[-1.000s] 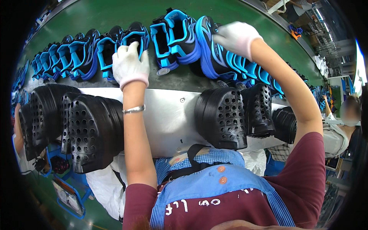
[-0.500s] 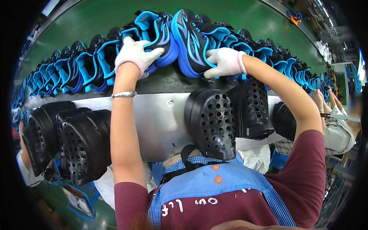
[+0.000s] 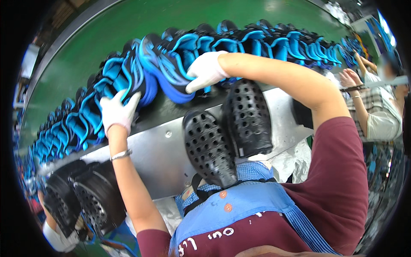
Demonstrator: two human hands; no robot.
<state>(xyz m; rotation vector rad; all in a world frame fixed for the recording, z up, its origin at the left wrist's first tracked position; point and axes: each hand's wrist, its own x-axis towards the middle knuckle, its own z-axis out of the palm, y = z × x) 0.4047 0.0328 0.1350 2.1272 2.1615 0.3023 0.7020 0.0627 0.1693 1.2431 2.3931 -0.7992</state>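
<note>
My left hand [image 3: 117,110], in a white glove, has its thumb and fingers around the heel end of a blue and black sneaker [image 3: 147,88]. Its fingertips are partly lost against the shoes. Beside it, touching, leans another blue and black sneaker [image 3: 162,70] with its purple-blue sole toward me. My gloved right hand [image 3: 208,73] grips this one at the heel, thumb low by the sole and fingers over the collar. Both shoes stand in a long curved row of similar sneakers [image 3: 252,40] on a dark surface.
Two black perforated shoe-shaped forms [image 3: 208,147] stand at a metal ledge [image 3: 160,160] close to my apron. More black forms [image 3: 92,199] are at the left. A co-worker's hands [image 3: 351,79] show at the right; another person's arm [image 3: 50,216] is at lower left. Beyond the shoes runs a green surface [image 3: 128,25].
The view has turned and shifted, so the shoe row now slants down to the left. Both hands stay at the two sneakers, which appear further left and lower in the picture.
</note>
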